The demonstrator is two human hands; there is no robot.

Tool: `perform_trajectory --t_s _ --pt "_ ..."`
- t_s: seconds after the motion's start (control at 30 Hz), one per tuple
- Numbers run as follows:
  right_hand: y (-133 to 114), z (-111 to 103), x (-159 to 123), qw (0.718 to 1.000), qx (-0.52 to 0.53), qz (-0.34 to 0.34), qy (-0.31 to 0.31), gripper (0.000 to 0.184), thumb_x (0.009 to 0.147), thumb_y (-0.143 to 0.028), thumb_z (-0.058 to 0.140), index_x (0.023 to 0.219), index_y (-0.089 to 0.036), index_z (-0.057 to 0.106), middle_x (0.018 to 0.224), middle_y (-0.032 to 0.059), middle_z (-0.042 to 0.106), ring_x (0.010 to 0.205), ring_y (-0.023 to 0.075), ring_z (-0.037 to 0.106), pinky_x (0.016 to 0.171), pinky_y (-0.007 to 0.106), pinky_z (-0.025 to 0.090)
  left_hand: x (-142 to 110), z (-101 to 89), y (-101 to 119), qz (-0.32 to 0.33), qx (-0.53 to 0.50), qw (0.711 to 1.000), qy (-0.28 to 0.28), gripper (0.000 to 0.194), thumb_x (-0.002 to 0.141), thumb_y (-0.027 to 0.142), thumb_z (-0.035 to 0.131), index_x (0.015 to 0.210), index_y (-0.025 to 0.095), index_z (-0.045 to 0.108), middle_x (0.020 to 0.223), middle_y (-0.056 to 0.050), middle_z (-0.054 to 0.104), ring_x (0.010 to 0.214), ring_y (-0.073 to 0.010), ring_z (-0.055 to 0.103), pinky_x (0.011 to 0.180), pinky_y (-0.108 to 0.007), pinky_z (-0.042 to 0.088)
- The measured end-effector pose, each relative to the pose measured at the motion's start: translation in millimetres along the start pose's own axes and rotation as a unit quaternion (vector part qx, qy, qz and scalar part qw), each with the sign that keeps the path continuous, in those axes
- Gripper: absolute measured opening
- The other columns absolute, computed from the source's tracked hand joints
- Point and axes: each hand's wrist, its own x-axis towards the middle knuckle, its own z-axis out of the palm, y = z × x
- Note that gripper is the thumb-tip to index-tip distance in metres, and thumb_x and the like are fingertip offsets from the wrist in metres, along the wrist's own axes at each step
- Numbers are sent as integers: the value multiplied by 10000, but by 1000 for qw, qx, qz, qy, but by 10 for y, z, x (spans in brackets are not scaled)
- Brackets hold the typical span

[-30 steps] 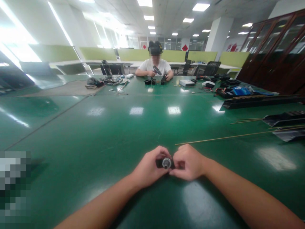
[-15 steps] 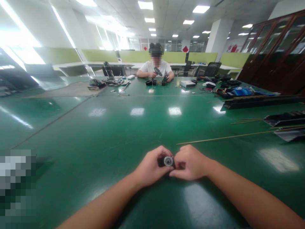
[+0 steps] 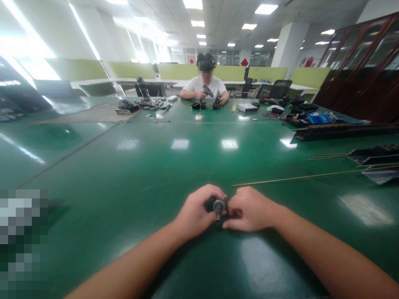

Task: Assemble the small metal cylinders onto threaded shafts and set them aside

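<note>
– While the left hand [image 3: 198, 211] grips the metal-tipped part [image 3: 218, 206] above the counter [image 3: 156, 166], what's the right hand [image 3: 251, 209] doing?
– Half-curled just beside it; can't tell if it touches or holds anything. Thin rod [image 3: 293, 179] lies beyond.

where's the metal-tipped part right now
In the head view, lower middle: the metal-tipped part is between the left hand's fingers, beside the right hand.

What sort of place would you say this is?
Probably an open-plan office used as a workshop: low green partitions and office chairs stand behind a large green table that bears electronic-looking parts and black channels, with a person seated across it.
</note>
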Motion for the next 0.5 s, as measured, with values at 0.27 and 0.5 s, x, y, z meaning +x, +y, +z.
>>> perform_trajectory --t_s 0.27,0.5 --pt "1 -19 -2 1000 -9 -17 9 348 801 -495 690 642 -190 639 581 -8 658 534 134 561 591 283 335 -16 43 -8 -53 -41 998 4 302 691 266 839 869 171 614 964 -33 666 886 -155 645 785 -268 522" --pt "5 -56 -7 1000 -2 -23 10 378 799 -531 688 651 -186 645 590 -3 660 536 133 553 617 284 342 -20 15 4 -97 53 994 0 360 647 380 864 806 171 618 795 9 661 724 -135 597 665 -254 452"
